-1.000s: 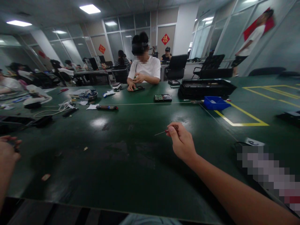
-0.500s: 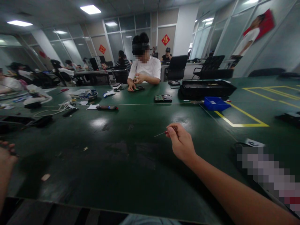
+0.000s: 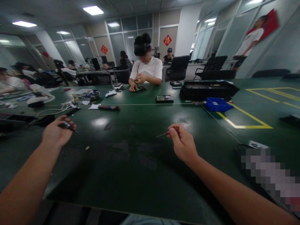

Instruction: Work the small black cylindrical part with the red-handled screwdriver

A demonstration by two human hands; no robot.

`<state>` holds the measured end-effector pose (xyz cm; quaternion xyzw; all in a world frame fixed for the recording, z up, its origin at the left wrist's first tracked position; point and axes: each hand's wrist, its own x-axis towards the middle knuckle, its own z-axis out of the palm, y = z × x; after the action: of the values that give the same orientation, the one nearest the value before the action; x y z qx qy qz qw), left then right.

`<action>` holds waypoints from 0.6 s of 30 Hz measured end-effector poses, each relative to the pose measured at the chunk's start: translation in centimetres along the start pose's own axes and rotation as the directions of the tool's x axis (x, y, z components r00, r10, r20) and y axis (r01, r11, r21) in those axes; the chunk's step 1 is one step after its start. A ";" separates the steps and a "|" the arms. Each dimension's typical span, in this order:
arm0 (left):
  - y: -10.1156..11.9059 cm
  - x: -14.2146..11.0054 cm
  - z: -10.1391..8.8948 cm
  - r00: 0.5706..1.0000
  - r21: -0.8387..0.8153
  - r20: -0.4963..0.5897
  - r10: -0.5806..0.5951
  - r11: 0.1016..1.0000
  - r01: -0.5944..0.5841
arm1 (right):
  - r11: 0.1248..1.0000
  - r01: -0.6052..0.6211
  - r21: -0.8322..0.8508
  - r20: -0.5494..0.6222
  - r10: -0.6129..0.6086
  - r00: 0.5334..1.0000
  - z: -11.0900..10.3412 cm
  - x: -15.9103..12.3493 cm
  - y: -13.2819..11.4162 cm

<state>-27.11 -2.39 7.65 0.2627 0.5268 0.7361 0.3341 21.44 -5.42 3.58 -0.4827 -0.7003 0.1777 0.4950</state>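
Note:
My right hand [image 3: 184,142] grips a small screwdriver [image 3: 161,134] with a reddish handle; its thin metal shaft points left above the green table. Farther left, my left hand [image 3: 57,132] is raised over the table, palm partly turned up, with its fingers curled around a dark pen-like tool [image 3: 67,125]. The tool's narrow tip points right and down, and its exact kind is unclear. The two hands are well apart. Beyond them, a hard drive [image 3: 164,98] with a green circuit board lies on the table, touched by neither hand.
Across the green table [image 3: 112,178] a person [image 3: 146,68] in a white shirt handles another drive. An electric screwdriver [image 3: 109,107], a blue bin [image 3: 219,104] and a long black tray [image 3: 208,90] lie mid-table. Cables [image 3: 56,108] and clutter are at left. A paper scrap [image 3: 87,148] lies nearby.
My left hand has come in from the left edge, moving right and up, with the dark tool now showing. My right hand has stayed nearly still with the screwdriver. The view has shifted slightly.

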 end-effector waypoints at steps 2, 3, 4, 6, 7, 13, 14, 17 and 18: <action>-0.4 -1.9 3.3 0.989 -0.130 0.111 -0.097 0.985 0.112 | 1.000 -0.005 0.009 -0.004 0.005 1.000 0.1 0.0 0.0; -0.6 -2.9 4.9 0.976 -0.154 0.184 -0.116 0.977 0.145 | 1.000 -0.006 0.016 -0.007 0.006 1.000 0.1 0.0 -0.1; -1.0 -3.8 6.4 0.962 -0.168 0.241 -0.126 0.971 0.169 | 1.000 -0.005 0.022 -0.011 0.005 1.000 0.1 0.0 -0.1; -1.8 -5.7 9.2 0.922 -0.160 0.354 -0.154 0.962 0.223 | 1.000 0.000 0.021 -0.013 0.000 1.000 0.2 0.0 -0.3; -2.3 -6.6 10.5 0.911 -0.151 0.377 -0.168 0.959 0.239 | 1.000 0.004 0.015 -0.013 -0.004 1.000 0.1 0.0 -0.3; -4.0 -12.7 16.9 0.751 -0.054 0.619 -0.229 0.942 0.332 | 1.000 0.021 -0.009 0.000 -0.021 1.000 -0.1 0.0 -0.3; -4.2 -13.7 17.7 0.725 -0.035 0.651 -0.225 0.945 0.324 | 1.000 0.023 -0.013 0.002 -0.023 1.000 -0.1 0.0 -0.3; -5.2 -16.3 19.2 0.673 0.029 0.719 -0.173 0.975 0.220 | 0.999 0.027 -0.033 0.008 -0.027 1.000 -0.1 0.0 -0.4; -5.8 -16.9 19.5 0.658 0.061 0.736 -0.156 0.984 0.165 | 0.999 0.026 -0.041 0.008 -0.026 1.000 -0.1 0.0 -0.5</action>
<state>-0.63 -2.40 7.50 0.4883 0.3638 0.5377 0.5831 21.27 -5.67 3.92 -0.4830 -0.7119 0.1584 0.4847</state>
